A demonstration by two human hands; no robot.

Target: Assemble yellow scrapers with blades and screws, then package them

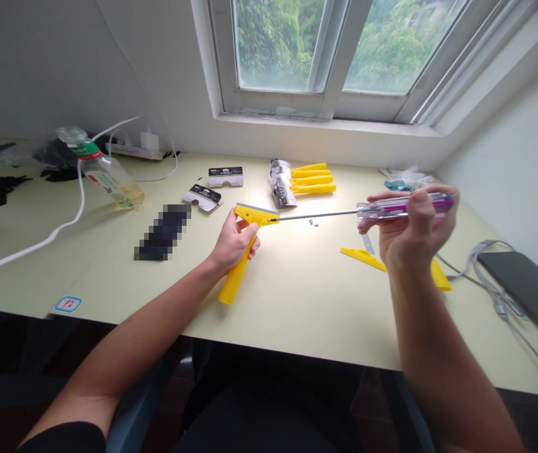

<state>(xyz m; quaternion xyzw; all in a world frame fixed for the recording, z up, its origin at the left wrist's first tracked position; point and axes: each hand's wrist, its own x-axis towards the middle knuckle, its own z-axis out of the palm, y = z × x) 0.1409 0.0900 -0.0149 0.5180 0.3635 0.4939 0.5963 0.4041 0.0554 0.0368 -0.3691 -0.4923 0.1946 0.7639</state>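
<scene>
Well, a window (pixel 335 56) looks down on our pale desk (pixel 108 283), where a plastic bottle (pixel 108 176) with a green label, printed cards (pixel 225 177) with text too small to read, and yellow handles (pixel 311 179) lie well ahead. Our left hand (pixel 233 242) clenches a yellow scraper (pixel 238 277); our right hand (pixel 414 229) grasps a clear purple screwdriver (pixel 403 206), its tip touching the scraper's head. Tiny screws (pixel 314 223) sit just below the shaft.

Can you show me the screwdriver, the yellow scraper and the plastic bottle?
screwdriver (pixel 431 203): head view, on the see-through purple handle
yellow scraper (pixel 235 283): head view, on the handle
plastic bottle (pixel 108 178): head view, on its middle
</scene>
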